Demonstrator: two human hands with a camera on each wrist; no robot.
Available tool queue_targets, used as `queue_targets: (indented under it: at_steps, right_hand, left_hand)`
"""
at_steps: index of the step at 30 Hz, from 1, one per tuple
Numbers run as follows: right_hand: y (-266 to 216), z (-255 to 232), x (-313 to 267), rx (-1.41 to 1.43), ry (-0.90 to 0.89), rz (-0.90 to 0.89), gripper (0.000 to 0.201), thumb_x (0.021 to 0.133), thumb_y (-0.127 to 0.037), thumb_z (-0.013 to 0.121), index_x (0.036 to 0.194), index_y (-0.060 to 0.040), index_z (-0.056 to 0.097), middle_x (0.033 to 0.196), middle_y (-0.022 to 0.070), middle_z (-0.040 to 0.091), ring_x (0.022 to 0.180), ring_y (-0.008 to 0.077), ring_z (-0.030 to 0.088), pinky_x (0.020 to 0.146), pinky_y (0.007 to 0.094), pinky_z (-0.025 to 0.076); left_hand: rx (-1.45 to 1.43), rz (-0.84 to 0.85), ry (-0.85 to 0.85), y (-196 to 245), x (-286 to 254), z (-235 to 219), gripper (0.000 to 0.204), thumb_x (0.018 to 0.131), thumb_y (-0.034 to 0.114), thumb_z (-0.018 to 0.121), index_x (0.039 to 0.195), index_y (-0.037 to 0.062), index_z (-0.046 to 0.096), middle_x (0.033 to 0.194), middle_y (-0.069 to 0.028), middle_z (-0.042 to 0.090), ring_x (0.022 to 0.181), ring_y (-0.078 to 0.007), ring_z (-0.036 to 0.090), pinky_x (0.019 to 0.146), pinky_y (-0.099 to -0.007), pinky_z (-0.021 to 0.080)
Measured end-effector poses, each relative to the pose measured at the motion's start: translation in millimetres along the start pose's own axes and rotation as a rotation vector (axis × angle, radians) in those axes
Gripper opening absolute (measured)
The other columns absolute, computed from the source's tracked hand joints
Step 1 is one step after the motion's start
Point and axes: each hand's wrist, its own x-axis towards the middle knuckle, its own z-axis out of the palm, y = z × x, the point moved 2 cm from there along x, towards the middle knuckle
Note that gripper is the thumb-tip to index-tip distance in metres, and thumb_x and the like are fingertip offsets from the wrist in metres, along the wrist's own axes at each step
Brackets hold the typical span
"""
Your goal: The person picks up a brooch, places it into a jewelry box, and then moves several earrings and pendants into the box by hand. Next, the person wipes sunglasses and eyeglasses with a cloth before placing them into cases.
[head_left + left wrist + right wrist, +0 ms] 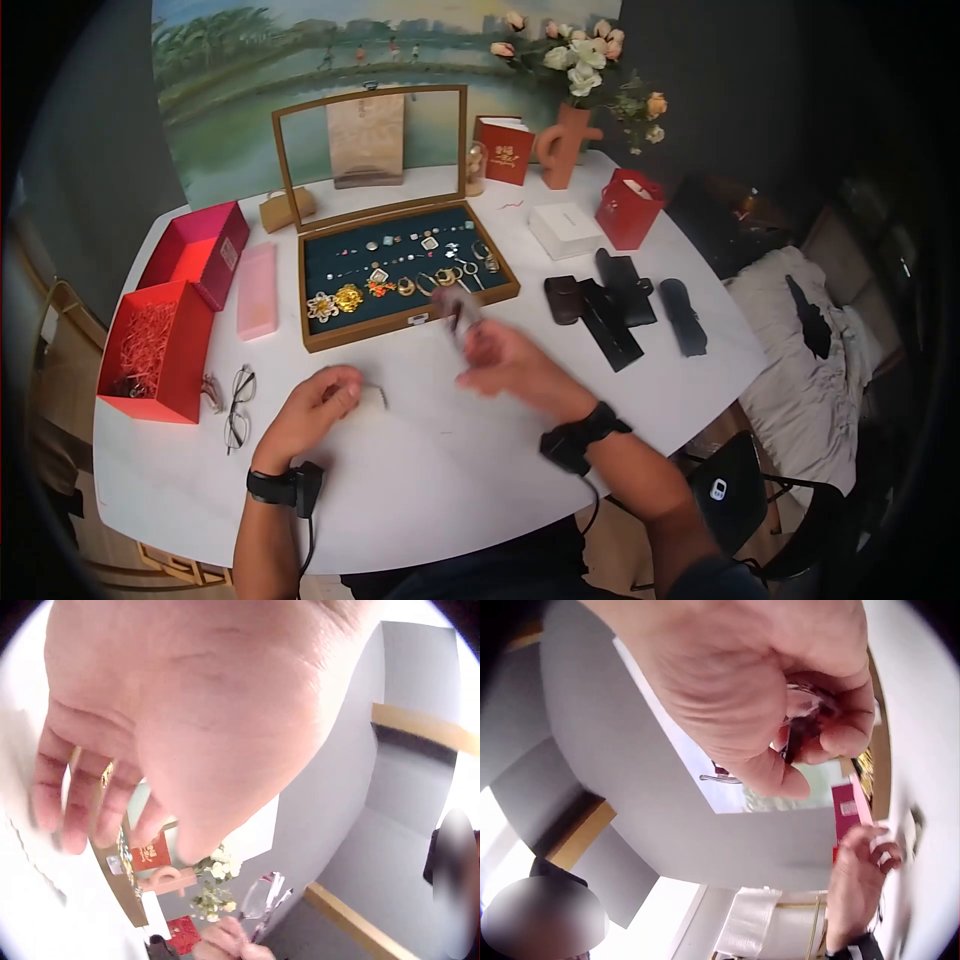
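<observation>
Handling reddish, clear-lensed eyeglasses [459,312] | right hand [512,365] pinching them | left hand [308,412] loosely spread | next, we judge: steady support

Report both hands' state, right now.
Left hand: open, holding nothing.
Right hand: closed, holding a pair of glasses.
</observation>
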Motion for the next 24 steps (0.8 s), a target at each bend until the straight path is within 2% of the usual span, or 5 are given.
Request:
queue_targets:
  at_steps: [2, 5, 11, 18, 24]
  right_hand:
    - [-36.5, -43.3, -13.4, -0.280, 0.342, -0.037, 0.034, 0.076, -0.014, 0.082, 0.093, -0.0137, 0.052, 0.076, -0.0041, 0.053, 0.066, 0.0049, 0.054, 0.054, 0.0221, 0.043]
    - [-55.8, -132.4, -31.6, -0.884, 0.745, -0.232, 0.032, 0.073, -0.013, 0.077, 0.087, -0.0067, 0.049, 0.074, 0.0010, 0.053, 0.070, 0.0098, 0.052, 0.063, 0.0272, 0.046]
    - [-17.9, -236.5, -58.2, -1.193, 0.863, 0.061, 0.024, 0.075, -0.006, 0.071, 0.090, -0.0011, 0.052, 0.079, 0.0134, 0.063, 0.076, 0.0290, 0.065, 0.071, 0.0374, 0.051]
    - [-87.9, -198.3, -77.3, -1.156, 0.975, -0.289, 0.022, 0.075, 0.000, 0.067, 0.090, -0.0011, 0.051, 0.073, 0.0102, 0.058, 0.070, 0.0185, 0.060, 0.068, 0.0318, 0.050]
    - [-139.1, -75.9, -86.9, -0.599, 0.483, -0.325, 0.031, 0.074, 0.003, 0.074, 0.089, -0.0097, 0.050, 0.086, -0.0041, 0.052, 0.076, 0.0013, 0.048, 0.066, 0.0181, 0.042]
  left_hand:
    - [0.445, -0.030, -0.019, -7.4, -2.5, -3.0, 0.027, 0.096, 0.024, 0.065, 0.109, 0.0001, 0.065, 0.091, -0.0041, 0.063, 0.082, -0.0113, 0.056, 0.075, -0.0270, 0.048]
    - [0.461, -0.026, 0.030, -2.0, -1.9, -1.9, 0.027, 0.096, 0.024, 0.066, 0.104, -0.0014, 0.064, 0.087, -0.0043, 0.063, 0.078, -0.0118, 0.056, 0.073, -0.0275, 0.048]
    - [0.384, -0.039, 0.068, -5.1, 0.2, -2.9, 0.021, 0.096, 0.019, 0.063, 0.100, -0.0015, 0.064, 0.085, -0.0024, 0.063, 0.076, -0.0097, 0.055, 0.071, -0.0261, 0.048]
    - [0.257, 0.068, 0.177, 5.4, 0.3, -1.0, 0.016, 0.097, 0.014, 0.062, 0.105, 0.0004, 0.063, 0.090, 0.0003, 0.063, 0.083, -0.0072, 0.057, 0.074, -0.0239, 0.048]
    - [-0.110, 0.105, 0.066, 15.7, -1.8, 12.9, 0.026, 0.098, 0.014, 0.060, 0.122, 0.0044, 0.057, 0.108, -0.0022, 0.062, 0.091, -0.0108, 0.062, 0.078, -0.0262, 0.052]
